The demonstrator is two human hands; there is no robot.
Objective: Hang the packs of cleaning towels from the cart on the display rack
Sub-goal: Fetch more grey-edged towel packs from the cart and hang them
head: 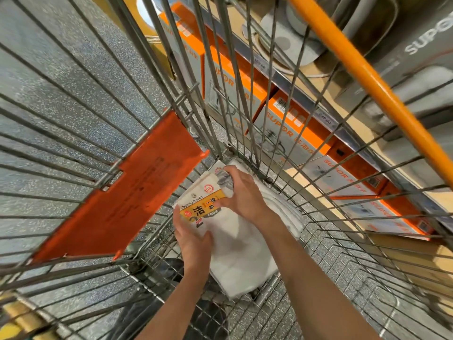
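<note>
Both my arms reach down into a wire shopping cart (318,212). White packs of cleaning towels (245,251) with a yellow and white label lie stacked at the cart's bottom. My left hand (193,239) rests on the near left side of the top pack, thumb by the yellow label and fingers spread on the white cloth. My right hand (241,191) grips the far top end of the packs, fingers curled over a grey and white bundle there. More white packs (286,212) lie underneath to the right. No display rack is in view.
An orange plastic flap (127,192) hangs on the cart's left wall. The orange cart handle (367,77) crosses the upper right. Behind the cart's wires, shelves hold orange and grey appliance boxes (289,123). Speckled grey floor (61,82) lies to the left.
</note>
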